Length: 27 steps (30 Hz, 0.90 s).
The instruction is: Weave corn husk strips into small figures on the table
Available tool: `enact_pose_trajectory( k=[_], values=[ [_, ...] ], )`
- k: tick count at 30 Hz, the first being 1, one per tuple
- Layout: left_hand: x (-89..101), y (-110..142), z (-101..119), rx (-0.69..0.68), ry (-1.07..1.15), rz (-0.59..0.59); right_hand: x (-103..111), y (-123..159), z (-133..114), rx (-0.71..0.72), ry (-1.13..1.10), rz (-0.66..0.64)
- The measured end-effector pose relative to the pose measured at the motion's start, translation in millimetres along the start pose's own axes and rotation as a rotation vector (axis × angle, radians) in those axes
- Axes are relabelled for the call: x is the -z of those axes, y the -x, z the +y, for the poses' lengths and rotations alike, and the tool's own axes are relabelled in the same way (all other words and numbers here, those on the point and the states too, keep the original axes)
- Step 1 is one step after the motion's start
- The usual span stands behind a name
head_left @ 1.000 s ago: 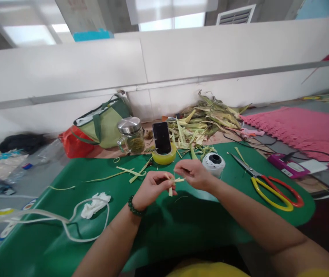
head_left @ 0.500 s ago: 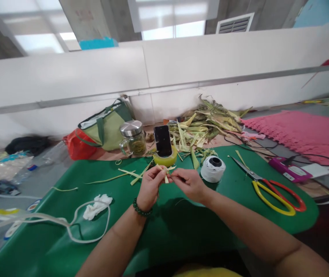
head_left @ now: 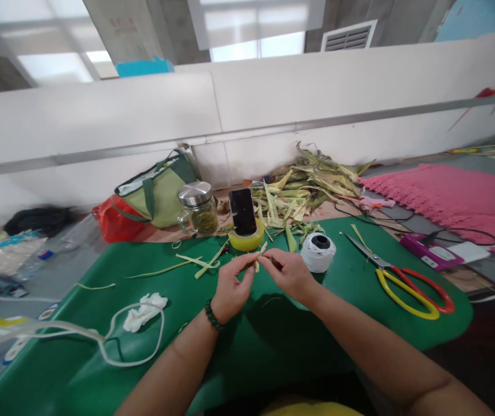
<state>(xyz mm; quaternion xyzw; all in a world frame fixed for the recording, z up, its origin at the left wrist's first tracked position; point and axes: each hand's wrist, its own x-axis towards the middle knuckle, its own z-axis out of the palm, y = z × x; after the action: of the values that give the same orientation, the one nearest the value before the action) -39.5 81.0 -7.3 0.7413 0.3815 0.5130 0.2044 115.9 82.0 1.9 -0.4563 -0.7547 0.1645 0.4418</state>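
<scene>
Pale corn husk strips (head_left: 259, 257) are pinched between my two hands above the middle of the green mat (head_left: 308, 335). My left hand (head_left: 233, 284), with a dark bead bracelet at the wrist, holds them between thumb and fingers from the left. From the right, my right hand (head_left: 288, 274) grips the same strips, its fingertips close to the left ones. Fingers hide most of the piece. A spool of white thread (head_left: 317, 260) stands just right of my right hand. Behind my hands, a phone (head_left: 243, 211) leans upright on a roll of yellow tape (head_left: 246, 238).
Scissors (head_left: 397, 277) with red and yellow handles lie at the right. A pile of corn husks (head_left: 317, 179) sits against the wall. At left are a glass jar (head_left: 199, 214), a green bag (head_left: 165, 196), crumpled tissue (head_left: 144, 312) and a white cable (head_left: 161, 341). Loose strips (head_left: 165, 268) lie nearby.
My left hand has turned, with its fingers now reaching over toward the right hand. The strips, earlier spread crosswise, now show as a smaller bunch between the fingertips. The view has shifted slightly.
</scene>
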Motion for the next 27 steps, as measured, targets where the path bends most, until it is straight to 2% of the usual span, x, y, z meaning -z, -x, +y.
enact_pose_trajectory(
  k=[4,11,18,22,24,27],
  values=[
    [-2.4,-0.2,-1.6,-0.034,-0.009,0.006,2.6,3.4,-1.1,0.006,0.067,-0.021],
    [2.3,-6.1,-5.9,0.101,-0.028,-0.025,4.1,3.7,3.1,0.014,0.069,-0.073],
    [14.2,-12.2,3.7,0.031,-0.192,-0.118,5.5,-1.5,11.2,-0.038,-0.122,-0.185],
    [13.0,-12.8,11.8,0.030,-0.036,-0.150,1.5,-3.9,14.9,-0.121,-0.257,-0.217],
    [11.5,-13.4,11.5,0.105,0.137,-0.206,-1.8,-3.5,15.4,-0.152,-0.327,-0.255],
    [7.8,-14.1,4.3,0.290,0.317,-0.292,-6.9,-1.4,17.5,-0.183,-0.334,-0.297]
  ],
)
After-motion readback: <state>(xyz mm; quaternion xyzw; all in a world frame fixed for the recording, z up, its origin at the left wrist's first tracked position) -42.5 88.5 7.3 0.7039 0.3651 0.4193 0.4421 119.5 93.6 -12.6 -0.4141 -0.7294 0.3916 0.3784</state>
